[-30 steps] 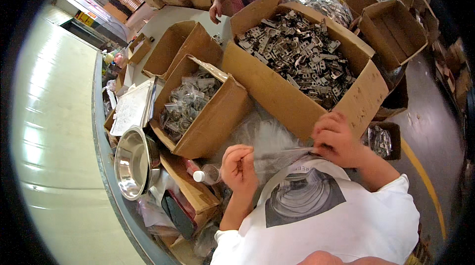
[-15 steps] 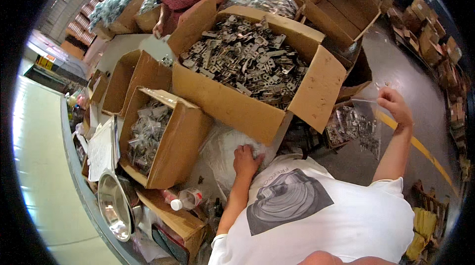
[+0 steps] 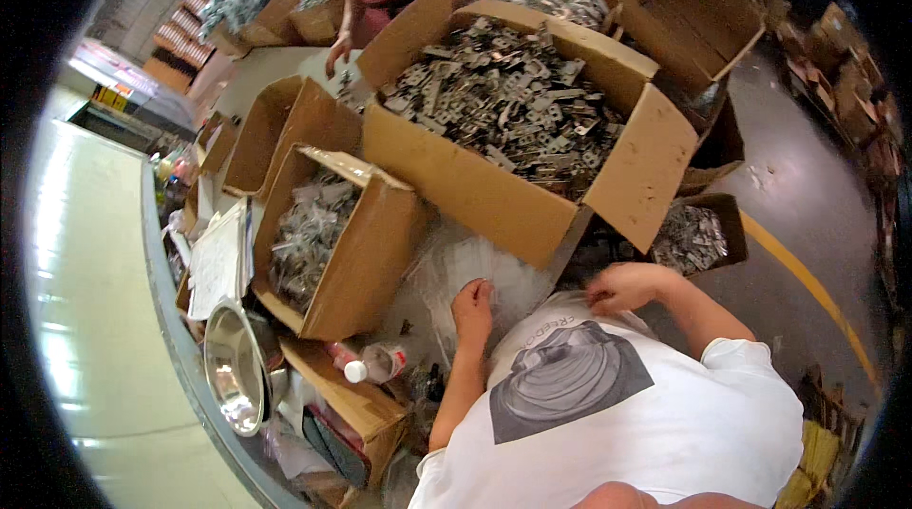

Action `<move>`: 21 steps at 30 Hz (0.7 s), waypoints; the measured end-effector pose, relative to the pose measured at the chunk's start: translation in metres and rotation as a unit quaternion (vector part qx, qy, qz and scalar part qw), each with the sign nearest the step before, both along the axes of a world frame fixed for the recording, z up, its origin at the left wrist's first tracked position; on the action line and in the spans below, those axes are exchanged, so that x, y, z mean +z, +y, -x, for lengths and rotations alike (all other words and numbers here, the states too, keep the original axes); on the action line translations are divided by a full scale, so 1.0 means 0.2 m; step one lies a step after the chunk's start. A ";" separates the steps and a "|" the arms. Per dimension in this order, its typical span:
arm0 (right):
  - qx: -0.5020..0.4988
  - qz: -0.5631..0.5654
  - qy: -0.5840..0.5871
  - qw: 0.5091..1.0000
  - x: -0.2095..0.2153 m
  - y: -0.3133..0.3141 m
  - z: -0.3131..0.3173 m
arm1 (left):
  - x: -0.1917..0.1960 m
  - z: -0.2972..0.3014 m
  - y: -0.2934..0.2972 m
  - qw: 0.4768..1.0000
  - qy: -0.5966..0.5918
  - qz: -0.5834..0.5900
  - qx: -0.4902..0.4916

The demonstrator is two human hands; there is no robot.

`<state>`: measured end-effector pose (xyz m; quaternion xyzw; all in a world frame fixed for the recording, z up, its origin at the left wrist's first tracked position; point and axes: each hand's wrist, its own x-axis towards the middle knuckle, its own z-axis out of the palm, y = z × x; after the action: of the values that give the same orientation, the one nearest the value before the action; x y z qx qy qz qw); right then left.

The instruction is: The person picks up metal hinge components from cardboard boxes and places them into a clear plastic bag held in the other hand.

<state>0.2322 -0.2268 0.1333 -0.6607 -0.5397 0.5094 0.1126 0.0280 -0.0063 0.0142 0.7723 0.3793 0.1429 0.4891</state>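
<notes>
My left hand (image 3: 472,308) is closed, thumb against the curled fingers, over a pile of clear plastic bags (image 3: 489,267) on the table. What it pinches, if anything, is too faint to make out. My right hand (image 3: 622,289) is in front of my shirt, fingers bent and slightly smeared by motion. Clear film of a plastic bag (image 3: 638,321) shows just under it. Ahead of both hands stands a large open cardboard box (image 3: 465,172) heaped with small metal hardware pieces (image 3: 508,96).
Left of the bags, a smaller carton (image 3: 366,267) holds bagged parts. Nearer are a plastic bottle (image 3: 380,364) and steel bowl (image 3: 235,371). A box of metal pieces (image 3: 692,238) stands low at right. Across the table is a co-worker's hand (image 3: 339,51).
My right hand has come in from the far right to my shirt front, bringing the clear bag. My left hand's fingers, spread on the bags before, are now curled. The whole view has shifted slightly.
</notes>
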 end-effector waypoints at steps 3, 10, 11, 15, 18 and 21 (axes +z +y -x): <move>-0.061 -0.172 0.045 0.982 0.00 0.24 0.15 | 0.22 0.01 -0.06 0.959 -0.120 0.252 0.046; -0.153 -0.368 -0.033 0.916 0.00 0.57 0.36 | 0.35 0.07 -0.15 0.847 -0.316 0.409 0.123; -0.136 -0.397 -0.061 0.906 -0.02 0.59 0.36 | 0.38 0.07 -0.16 0.841 -0.321 0.410 0.145; -0.075 -0.508 -0.248 0.821 -0.05 0.60 0.38 | 0.38 0.08 -0.16 0.909 -0.247 0.303 0.146; -0.061 -0.546 -0.281 0.787 -0.05 0.60 0.39 | 0.39 0.09 -0.14 0.972 -0.108 0.175 0.110; -0.051 -0.531 -0.306 0.788 -0.08 0.59 0.38 | 0.43 0.06 -0.12 0.951 -0.155 0.245 0.104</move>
<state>0.1561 -0.1084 0.1165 -0.6444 -0.6968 -0.0928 0.3010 0.0156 -0.0307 0.0994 0.5529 0.4007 0.2139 0.6986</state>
